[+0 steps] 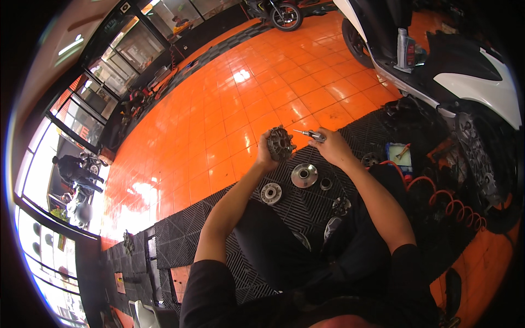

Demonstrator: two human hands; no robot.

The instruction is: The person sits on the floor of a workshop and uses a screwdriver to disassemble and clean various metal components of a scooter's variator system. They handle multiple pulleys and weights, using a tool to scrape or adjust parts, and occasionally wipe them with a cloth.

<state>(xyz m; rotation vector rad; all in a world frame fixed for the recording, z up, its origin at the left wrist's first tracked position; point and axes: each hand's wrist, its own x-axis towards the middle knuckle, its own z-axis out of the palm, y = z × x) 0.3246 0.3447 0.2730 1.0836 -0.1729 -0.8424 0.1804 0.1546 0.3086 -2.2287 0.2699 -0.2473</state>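
My left hand grips a scooter clutch assembly, a dark round part with openings in its face, raised above the mat and turned partly toward me. My right hand is closed round a silver air blow gun. Its thin tip points left toward the clutch assembly, with a gap between them. Below my hands lie a shiny metal disc, a smaller holed flange and a metal ring. Another small metal part rests near my shoe.
Black ribbed matting lies under me, bordering the orange tiled floor. A white scooter stands at the right with a grey bottle on it. A red coiled hose stretches beside my right knee, near a shallow tray.
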